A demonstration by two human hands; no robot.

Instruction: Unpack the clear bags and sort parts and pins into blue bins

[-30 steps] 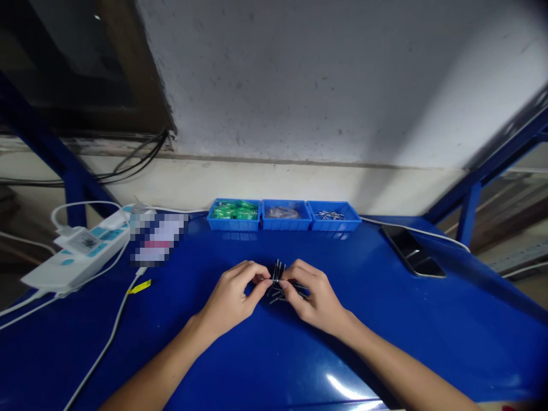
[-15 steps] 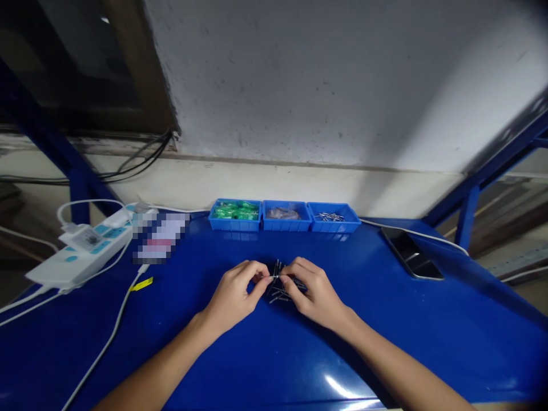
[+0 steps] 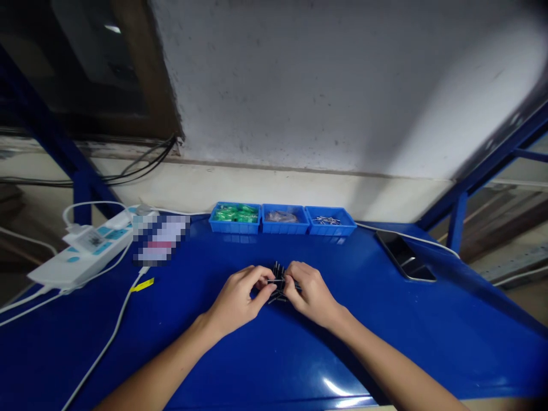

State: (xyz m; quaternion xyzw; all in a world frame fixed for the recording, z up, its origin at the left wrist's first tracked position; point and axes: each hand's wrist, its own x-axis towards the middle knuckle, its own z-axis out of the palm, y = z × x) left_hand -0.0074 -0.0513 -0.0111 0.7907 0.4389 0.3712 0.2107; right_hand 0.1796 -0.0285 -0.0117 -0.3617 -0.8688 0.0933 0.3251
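My left hand (image 3: pixel 241 297) is closed in a pinch on the left end of a thin metal rod (image 3: pixel 278 280). At the rod's other end, the thumb and fingers of my right hand (image 3: pixel 309 292) are pinched together. The rod lies roughly level between the two hands, just above a small pile of similar thin dark rods (image 3: pixel 278 298) on the blue table (image 3: pixel 257 365). My fingers cover parts of the pile and both rod ends.
Along the wall stand three blue bins: one with green packets (image 3: pixel 235 214), one with a clear bag (image 3: pixel 280 217), one with small metal pins (image 3: pixel 327 221). A phone (image 3: pixel 405 256) lies right. A white power strip (image 3: pixel 81 248) and a cable with a yellow tag (image 3: pixel 142 285) lie left.
My right hand has closed more tightly at the rod's end, and more of the rod now shows between my hands. The camera view has shifted slightly.
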